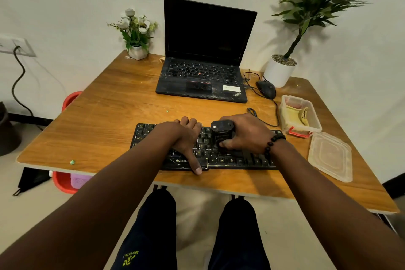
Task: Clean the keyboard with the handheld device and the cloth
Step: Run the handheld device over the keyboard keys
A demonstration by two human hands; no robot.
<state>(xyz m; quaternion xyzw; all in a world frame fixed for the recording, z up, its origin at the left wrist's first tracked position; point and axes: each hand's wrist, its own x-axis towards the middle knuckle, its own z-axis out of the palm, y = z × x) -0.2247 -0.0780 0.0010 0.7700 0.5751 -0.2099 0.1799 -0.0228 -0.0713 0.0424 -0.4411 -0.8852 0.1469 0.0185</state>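
Wooden surface (114, 103) against a white wall. Keyboard (230, 158) at the near edge. Left hand (186, 138) flat, fingers straight, pinning the keys; right hand (245, 133) wraps the black handheld device (222, 131), which stands on the keys. My advice: hold the board steady, work row by row. Cloth (294, 115) sits in the open box (315, 125) at right. Count: one keyboard, one device, one cloth, one laptop (206, 55), one mouse (266, 89), two plants.

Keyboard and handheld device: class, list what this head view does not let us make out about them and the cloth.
- Keyboard: its middle keys are hidden under the left hand and right hand.
- Handheld device: its underside and contact with the keys are hidden by its own body and the right hand's fingers.
- Yellow cloth: partly hidden by the wall of the plastic container.
- Key legends: too small to read.
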